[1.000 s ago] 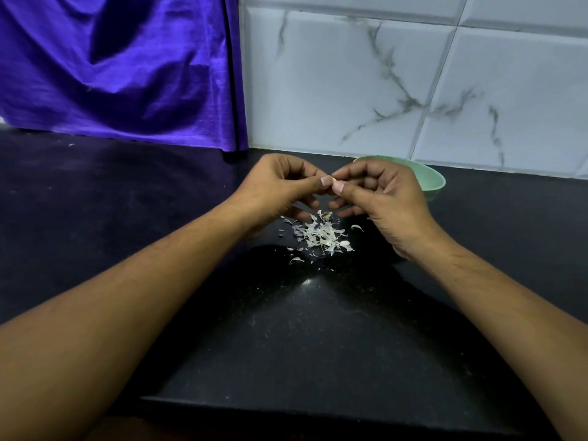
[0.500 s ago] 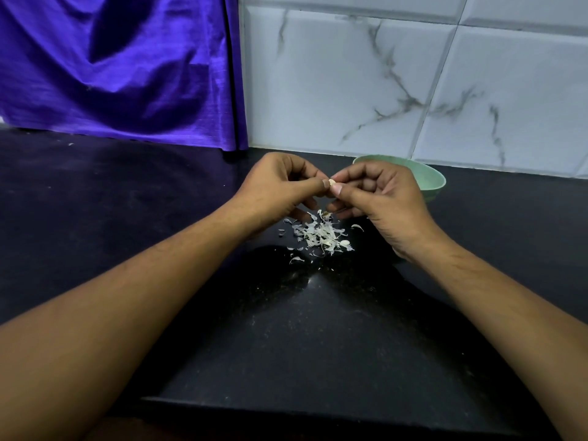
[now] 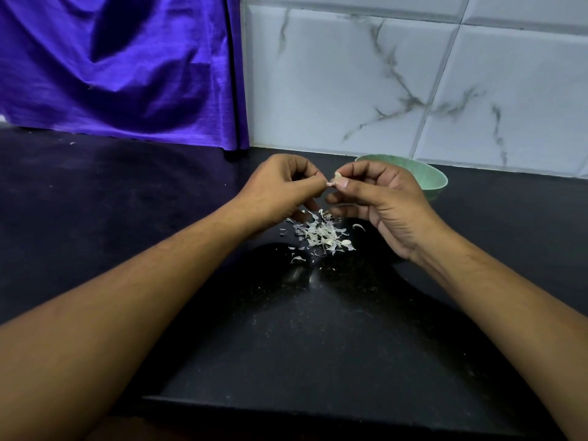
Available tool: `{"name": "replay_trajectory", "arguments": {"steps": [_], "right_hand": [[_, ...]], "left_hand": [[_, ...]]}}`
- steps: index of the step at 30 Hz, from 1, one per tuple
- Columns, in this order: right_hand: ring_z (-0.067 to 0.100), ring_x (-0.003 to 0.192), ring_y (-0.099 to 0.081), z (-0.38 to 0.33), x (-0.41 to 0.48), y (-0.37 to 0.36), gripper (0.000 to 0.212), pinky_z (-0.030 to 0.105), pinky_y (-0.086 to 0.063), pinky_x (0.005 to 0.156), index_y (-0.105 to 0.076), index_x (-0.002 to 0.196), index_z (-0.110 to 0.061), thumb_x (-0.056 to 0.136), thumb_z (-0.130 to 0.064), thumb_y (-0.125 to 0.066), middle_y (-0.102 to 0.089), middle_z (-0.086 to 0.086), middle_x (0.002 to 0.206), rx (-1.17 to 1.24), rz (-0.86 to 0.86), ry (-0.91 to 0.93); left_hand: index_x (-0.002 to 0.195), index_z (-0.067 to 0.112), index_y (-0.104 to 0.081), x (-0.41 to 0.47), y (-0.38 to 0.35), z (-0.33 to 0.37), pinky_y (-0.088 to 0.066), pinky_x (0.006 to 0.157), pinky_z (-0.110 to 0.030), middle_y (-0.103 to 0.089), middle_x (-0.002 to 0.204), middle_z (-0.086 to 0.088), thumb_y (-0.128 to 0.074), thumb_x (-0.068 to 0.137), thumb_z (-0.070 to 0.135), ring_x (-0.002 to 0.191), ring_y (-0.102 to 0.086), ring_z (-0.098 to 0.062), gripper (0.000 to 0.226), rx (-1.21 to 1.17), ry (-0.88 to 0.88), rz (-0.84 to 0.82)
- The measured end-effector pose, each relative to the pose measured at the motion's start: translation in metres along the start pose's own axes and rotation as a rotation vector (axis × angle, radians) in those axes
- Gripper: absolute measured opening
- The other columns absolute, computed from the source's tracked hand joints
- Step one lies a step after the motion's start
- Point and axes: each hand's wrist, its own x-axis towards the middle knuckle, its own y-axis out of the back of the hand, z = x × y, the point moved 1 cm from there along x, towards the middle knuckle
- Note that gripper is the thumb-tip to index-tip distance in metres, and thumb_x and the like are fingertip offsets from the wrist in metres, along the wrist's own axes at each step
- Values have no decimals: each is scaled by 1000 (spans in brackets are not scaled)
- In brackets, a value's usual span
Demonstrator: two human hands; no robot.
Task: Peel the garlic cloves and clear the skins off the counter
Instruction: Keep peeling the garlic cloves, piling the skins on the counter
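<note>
A small pale garlic clove [image 3: 337,177] is pinched between the thumb and forefinger of my right hand [image 3: 381,202], held above the black counter. My left hand [image 3: 280,189] meets it from the left, its thumb and fingertip nipping a bit of skin at the clove's lower edge. Directly below both hands lies a loose pile of white garlic skins [image 3: 321,233] on the counter. A light green bowl [image 3: 436,181] stands behind my right hand, its inside hidden from view.
The black counter [image 3: 95,202] runs to a front edge near the bottom of the view. A purple cloth [image 3: 121,68] hangs at the back left. White marble-look wall tiles [image 3: 350,90] close off the back.
My hands have drawn slightly apart, and the clove shows more plainly between the fingertips. The skin pile and the bowl have stayed put.
</note>
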Motion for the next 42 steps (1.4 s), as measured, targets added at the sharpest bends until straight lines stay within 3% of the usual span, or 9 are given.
{"name": "replay_trajectory", "arguments": {"steps": [8,14,17,22,27,38,42], "right_hand": [[22,77,-74,-4,2,5,16,34,-62,68,-68,102,-8,87,-7,-74,-76,11,95,31,63,1],[19,70,-72,-4,0,6,12,31,-61,63,-69,103,-9,92,-7,-72,-75,9,91,-53,133,31],[18,69,-72,-6,0,6,11,31,-61,62,-69,103,-9,93,-6,-72,-75,9,91,-61,143,41],[18,69,-72,-6,-1,4,11,31,-61,63,-69,104,-9,94,-6,-70,-75,8,90,-89,122,40],[19,68,-72,-6,-1,4,11,32,-61,62,-69,104,-8,93,-5,-71,-75,9,90,-89,125,46],[18,67,-70,-7,-1,3,12,30,-60,61,-69,105,-7,94,-7,-71,-75,10,90,-110,126,63],[19,66,-71,-7,-1,4,12,30,-61,61,-69,106,-6,94,-6,-70,-75,10,90,-113,115,64]], "left_hand": [[91,7,-74,1,3,-2,-63,66,-45,-73,83,-8,-70,95,17,72,-71,-22,12,-4,23,-15],[89,10,-75,-1,3,2,-59,59,-33,-73,76,-16,-77,91,16,71,-74,-26,7,16,-30,-10],[91,6,-72,-1,4,2,-60,60,-36,-73,83,-21,-82,87,17,72,-74,-25,15,15,-32,-8],[90,7,-71,-1,6,2,-63,64,-41,-71,77,-10,-84,85,15,71,-73,-22,17,14,-38,-23],[86,14,-68,-1,5,2,-61,60,-34,-68,78,-9,-81,85,4,72,-70,-22,16,24,-53,-56],[85,11,-68,-1,6,-1,-62,60,-39,-68,72,-8,-81,89,29,68,-74,-25,22,87,-98,-20],[91,13,-76,1,6,-2,-59,59,-33,-72,74,-8,-78,91,23,67,-74,-22,11,117,-102,-20]]}}
